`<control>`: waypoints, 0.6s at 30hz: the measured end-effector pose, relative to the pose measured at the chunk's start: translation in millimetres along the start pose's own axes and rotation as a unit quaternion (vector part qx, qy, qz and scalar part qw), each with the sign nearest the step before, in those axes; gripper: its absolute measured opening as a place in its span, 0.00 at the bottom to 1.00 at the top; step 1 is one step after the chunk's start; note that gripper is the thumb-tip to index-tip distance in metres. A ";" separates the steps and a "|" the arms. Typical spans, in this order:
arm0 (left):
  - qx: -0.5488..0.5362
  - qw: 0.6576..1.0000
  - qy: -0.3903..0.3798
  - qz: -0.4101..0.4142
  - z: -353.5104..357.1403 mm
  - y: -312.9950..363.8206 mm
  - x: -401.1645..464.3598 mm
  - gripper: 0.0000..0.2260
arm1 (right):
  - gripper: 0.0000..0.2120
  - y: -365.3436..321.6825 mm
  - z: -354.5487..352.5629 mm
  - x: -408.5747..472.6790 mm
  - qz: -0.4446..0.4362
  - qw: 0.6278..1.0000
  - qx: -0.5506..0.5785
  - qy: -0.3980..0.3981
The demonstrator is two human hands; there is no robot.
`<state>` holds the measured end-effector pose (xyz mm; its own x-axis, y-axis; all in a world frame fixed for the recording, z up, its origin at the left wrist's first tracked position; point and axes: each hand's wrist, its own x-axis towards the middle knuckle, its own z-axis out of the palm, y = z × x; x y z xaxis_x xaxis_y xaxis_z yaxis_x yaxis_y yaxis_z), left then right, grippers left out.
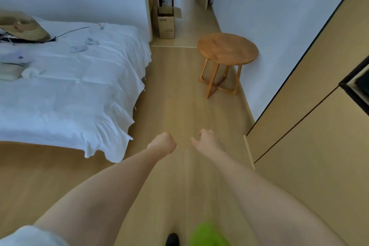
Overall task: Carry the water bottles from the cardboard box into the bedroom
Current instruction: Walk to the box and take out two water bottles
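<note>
So both hands were empty: left hand [164,143] curled into a loose fist, right hand [205,140] with fingers half bent on nothing. The open brown cardboard box [166,24] sat well ahead in the doorway, past the round wooden side table [227,49]. Couldn't see any bottles, so probably heading to fetch some.

Open cardboard box [166,24] — upright, hallway floor

cardboard box [166,24] print blurred, unreadable
</note>
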<state>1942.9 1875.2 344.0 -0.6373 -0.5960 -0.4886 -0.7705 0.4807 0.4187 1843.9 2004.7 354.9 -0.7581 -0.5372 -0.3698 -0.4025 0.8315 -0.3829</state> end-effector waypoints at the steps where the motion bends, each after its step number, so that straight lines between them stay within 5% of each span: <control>1: 0.003 1.000 0.000 0.000 -10.2 6.3 22.2 0.12 | 0.25 -7.5 -4.5 23.0 0.000 1.000 0.003 -0.001; 18: -0.037 0.999 -0.008 -0.020 -179.8 136.6 405.2 0.11 | 0.24 -99.6 -140.9 438.9 -0.031 0.996 -0.044 -0.078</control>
<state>1582.1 1583.6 340.8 -0.6064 -0.6033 -0.5180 -0.7927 0.4070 0.4539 1479.0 1706.0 350.1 -0.6449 -0.5969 -0.4773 -0.4942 0.8020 -0.3354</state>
